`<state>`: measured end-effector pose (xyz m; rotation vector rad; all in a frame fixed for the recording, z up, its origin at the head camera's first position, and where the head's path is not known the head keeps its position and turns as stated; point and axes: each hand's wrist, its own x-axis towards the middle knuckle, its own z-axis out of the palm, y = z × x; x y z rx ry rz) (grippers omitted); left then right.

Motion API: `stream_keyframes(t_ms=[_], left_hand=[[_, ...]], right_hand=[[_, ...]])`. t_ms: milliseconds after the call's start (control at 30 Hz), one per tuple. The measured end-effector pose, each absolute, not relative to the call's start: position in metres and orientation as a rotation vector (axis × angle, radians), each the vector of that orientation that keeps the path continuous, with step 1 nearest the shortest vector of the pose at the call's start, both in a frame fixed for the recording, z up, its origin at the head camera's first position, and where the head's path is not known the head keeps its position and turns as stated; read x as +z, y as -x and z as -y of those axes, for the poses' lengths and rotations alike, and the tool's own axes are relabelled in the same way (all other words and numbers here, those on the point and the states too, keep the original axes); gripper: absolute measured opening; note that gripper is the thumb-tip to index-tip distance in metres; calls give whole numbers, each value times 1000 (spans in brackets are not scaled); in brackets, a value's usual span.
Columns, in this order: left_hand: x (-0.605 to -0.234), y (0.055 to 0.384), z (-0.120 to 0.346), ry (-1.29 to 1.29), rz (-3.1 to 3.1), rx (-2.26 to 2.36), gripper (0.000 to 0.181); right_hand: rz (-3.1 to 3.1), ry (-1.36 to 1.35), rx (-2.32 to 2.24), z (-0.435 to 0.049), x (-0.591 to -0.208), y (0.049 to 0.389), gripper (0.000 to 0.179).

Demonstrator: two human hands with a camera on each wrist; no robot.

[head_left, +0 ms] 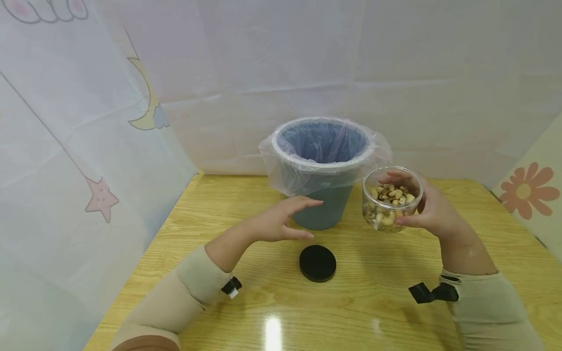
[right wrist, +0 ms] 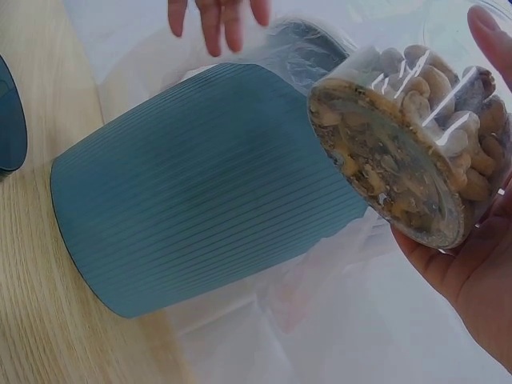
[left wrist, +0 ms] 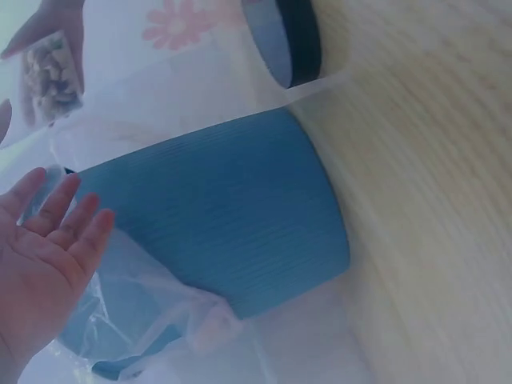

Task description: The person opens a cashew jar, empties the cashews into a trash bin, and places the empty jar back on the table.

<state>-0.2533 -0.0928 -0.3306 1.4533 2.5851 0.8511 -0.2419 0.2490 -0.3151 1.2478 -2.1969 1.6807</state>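
My right hand (head_left: 432, 204) grips a clear open jar (head_left: 392, 222) of nuts from its right side, holding it above the table near the bin. Cashews and smaller bits show through its wall; in the right wrist view the nuts (right wrist: 440, 96) lie against the jar's side and bottom. My left hand (head_left: 281, 219) hovers in front of the bin with thumb and fingers spread and nothing between them. A round black lid (head_left: 317, 263) lies flat on the table below the left hand. Behind the hands stands a blue-grey bin (right wrist: 208, 184) lined with a thin clear bag (head_left: 281, 170).
The bin's white rim (head_left: 325, 167) faces up, with the bag folded over it. A wooden table (head_left: 373, 312) carries everything. Pale printed sheets (head_left: 285, 58) hang behind and at both sides of the table.
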Motion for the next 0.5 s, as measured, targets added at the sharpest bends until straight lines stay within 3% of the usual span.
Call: stream_keyframes(t_ms=[233,500], left_hand=[[-315,253,97,-1532,-2561,1045,65],[-306,259,96,-1807,-2569,1449,45]], right_hand=[[2193,-1258,1678,-250,-315,242,86],[2241,-1213,1664,-252,-312,242,87]])
